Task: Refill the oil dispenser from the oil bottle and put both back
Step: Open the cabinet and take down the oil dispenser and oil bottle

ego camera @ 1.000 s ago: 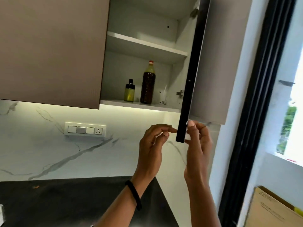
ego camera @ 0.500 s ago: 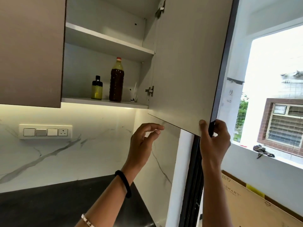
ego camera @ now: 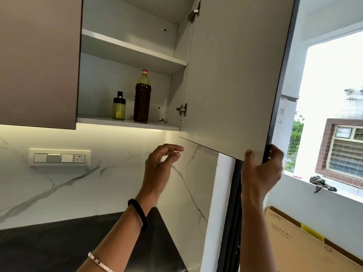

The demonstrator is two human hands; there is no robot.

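Brown-filled oil bottle (ego camera: 142, 99), yellow oil dispenser (ego camera: 118, 108) just beside, cabinet shelf (ego camera: 94, 120)

On my right hand (ego camera: 259, 173) the fingers (ego camera: 276, 153) mostly vanish behind the cabinet door (ego camera: 231, 75), whose top runs out of frame. No clue what that small thing (ego camera: 164, 112) at the back of the shelf (ego camera: 125, 122) is. And the cardboard box (ego camera: 294, 248) is cropped too.

Brightly lit by blown-out window (ego camera: 334, 85) at right of frame; warmly lit beneath cabinet (ego camera: 39, 55) at left. Softly shadowed inside. Slightly soft throughout, bowed at edges.
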